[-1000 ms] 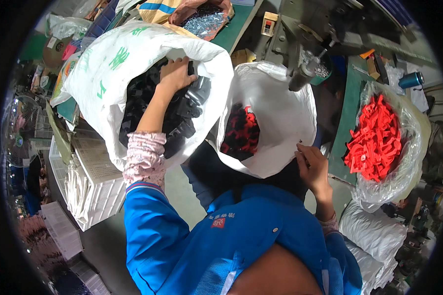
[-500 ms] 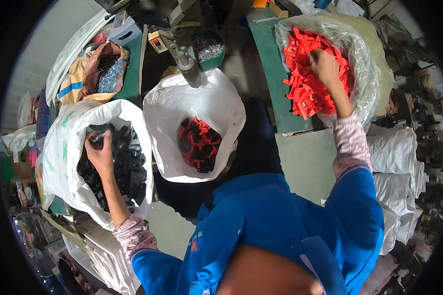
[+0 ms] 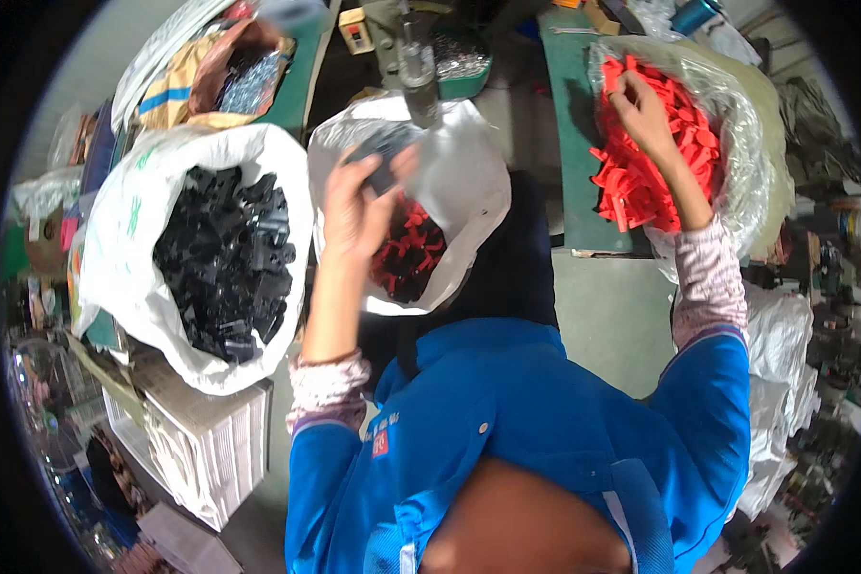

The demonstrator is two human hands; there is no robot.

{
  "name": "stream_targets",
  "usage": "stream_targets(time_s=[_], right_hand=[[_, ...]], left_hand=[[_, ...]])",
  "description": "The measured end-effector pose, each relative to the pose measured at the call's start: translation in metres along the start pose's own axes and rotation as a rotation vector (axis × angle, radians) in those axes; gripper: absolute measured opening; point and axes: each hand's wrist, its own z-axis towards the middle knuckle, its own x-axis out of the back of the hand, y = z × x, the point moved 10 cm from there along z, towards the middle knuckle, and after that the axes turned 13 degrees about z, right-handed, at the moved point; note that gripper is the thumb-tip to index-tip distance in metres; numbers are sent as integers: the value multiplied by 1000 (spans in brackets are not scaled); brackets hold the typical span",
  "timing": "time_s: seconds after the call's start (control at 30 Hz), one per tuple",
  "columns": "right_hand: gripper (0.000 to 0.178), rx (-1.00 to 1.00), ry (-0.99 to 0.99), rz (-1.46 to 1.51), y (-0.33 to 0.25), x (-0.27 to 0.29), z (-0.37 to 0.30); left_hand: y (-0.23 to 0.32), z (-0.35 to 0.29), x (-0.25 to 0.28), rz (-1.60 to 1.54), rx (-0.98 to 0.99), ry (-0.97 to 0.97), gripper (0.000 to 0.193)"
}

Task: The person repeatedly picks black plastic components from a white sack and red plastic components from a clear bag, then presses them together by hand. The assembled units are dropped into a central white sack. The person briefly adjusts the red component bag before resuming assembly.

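My left hand is closed on a black plastic part, blurred by motion, over the middle white sack. Inside that sack lie mixed red and black pieces. At the right, my right hand is over a heap of red plastic pieces in a clear plastic bag. Its fingers pinch together at the heap's far left side, apparently on a red plastic piece. A white sack on the left holds many black plastic parts.
A metal machine post rises at the far edge of the middle sack. Beside it stands a green bin of small metal parts. A brown paper bag lies on the green left bench. White bundles are stacked at the right.
My left hand has left the black parts and moved right, over the middle sack, with a black plastic part. My right hand remains at the red heap. The view has shifted.
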Motion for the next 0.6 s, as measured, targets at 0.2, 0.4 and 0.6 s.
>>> stream_targets(time_s=[0.2, 0.4, 0.6], right_hand=[[25, -223, -341, 924, -132, -117, -47], [21, 56, -394, 654, -164, -148, -37], [19, 677, -305, 334, -240, -121, -25]], left_hand=[[-2, 16, -52, 177, -168, 2, 32], [3, 16, -49, 171, -197, -10, 28], [17, 26, -53, -65, -270, -47, 28]])
